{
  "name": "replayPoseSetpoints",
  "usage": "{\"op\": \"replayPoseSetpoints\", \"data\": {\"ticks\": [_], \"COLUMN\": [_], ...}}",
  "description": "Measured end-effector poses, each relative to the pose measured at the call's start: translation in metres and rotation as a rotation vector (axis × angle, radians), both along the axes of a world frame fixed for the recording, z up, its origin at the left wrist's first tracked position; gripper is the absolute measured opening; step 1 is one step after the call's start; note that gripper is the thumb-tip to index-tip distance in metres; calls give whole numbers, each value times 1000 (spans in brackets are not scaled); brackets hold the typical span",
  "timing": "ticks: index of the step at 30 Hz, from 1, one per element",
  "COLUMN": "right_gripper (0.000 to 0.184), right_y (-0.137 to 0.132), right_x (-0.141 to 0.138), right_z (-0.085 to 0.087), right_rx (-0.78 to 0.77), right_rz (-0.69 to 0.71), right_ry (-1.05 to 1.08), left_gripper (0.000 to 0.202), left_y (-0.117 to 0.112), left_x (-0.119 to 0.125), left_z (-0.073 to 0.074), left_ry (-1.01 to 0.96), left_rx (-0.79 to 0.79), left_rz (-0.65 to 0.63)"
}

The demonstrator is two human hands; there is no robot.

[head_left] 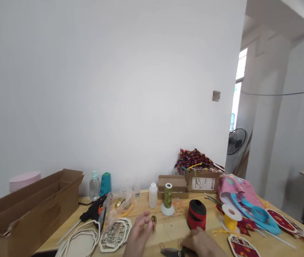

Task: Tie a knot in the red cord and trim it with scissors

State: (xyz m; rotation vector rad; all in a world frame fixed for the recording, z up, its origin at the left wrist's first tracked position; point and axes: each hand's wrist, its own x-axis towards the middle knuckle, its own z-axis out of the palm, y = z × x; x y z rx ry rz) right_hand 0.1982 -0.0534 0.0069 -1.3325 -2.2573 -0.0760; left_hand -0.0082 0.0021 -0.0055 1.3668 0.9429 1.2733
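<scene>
My left hand [139, 233] is low in the view, its fingers pinched on a small gold-and-dark bead-like piece [153, 220] above the wooden table [173, 226]. My right hand [200, 242] rests on the table near the bottom edge, fingers curled down next to a dark tool [172, 252] whose shape I cannot make out. A red spool [196, 214] stands just behind my right hand. An olive-green thread cone [167, 199] on a white base stands behind the bead.
Carved wooden cut-outs [114, 233] and frames [80, 241] lie at left by a black glue gun [94, 211]. An open cardboard box [28, 210], bottles [152, 194], a yellow spool [230, 217], small boxes [189, 185], pink and blue fabric [241, 200] and red patterned pieces [243, 246] crowd the table.
</scene>
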Motion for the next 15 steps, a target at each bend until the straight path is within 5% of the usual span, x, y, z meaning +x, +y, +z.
{"op": "replayPoseSetpoints", "data": {"ticks": [2, 3, 8, 15], "right_gripper": [16, 21, 54, 57], "right_y": [4, 8, 38, 60], "right_x": [-16, -26, -61, -70], "right_z": [5, 6, -1, -15], "right_rx": [-42, -121, -269, -441], "right_rz": [-19, -23, -17, -67], "right_ry": [158, 406, 766, 1100], "left_gripper": [35, 36, 36, 38], "left_y": [2, 3, 7, 5], "left_x": [0, 0, 1, 5], "left_z": [-2, -5, -13, -13], "left_ry": [25, 34, 92, 155], "left_rx": [35, 55, 172, 162], "left_rz": [4, 5, 69, 92]}}
